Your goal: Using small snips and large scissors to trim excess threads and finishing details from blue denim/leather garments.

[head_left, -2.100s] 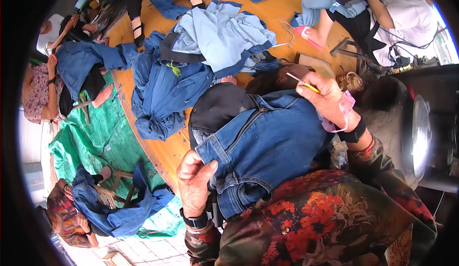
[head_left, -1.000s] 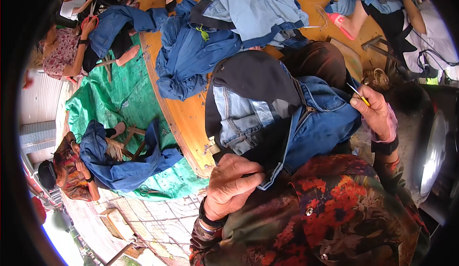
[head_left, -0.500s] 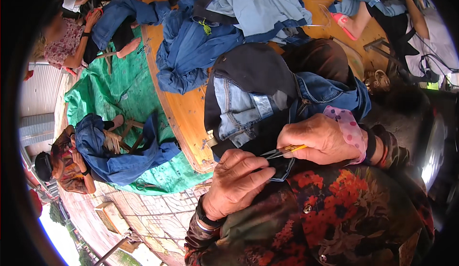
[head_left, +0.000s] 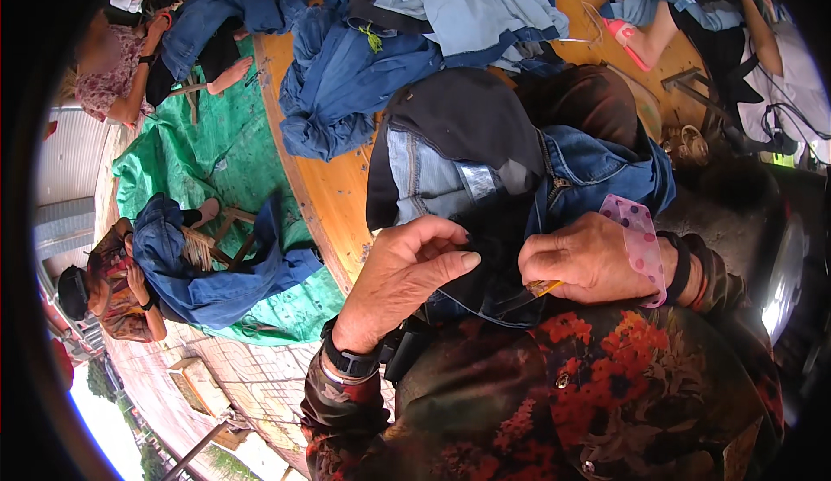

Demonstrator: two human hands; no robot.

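Across my lap lies a pair of blue jeans, turned partly inside out, with black lining and a metal zipper showing. My right hand is closed around small snips with a yellow handle; the blades are lost against the dark cloth. To the left, my left hand hovers at the black cloth, fingers curled toward the thumb. What sits between those fingertips, if anything, is too small to make out. A pale label shows inside the jeans above the hands.
A heap of blue denim and light-blue garments covers part of the wooden platform. Green sheeting spreads at the left. A person there handles jeans; other people sit at the upper left and upper right.
My left hand has lifted off the cloth and shifted left and up, its fingers opening from their flat press. The right hand with the snips has moved slightly right, blades turned down.
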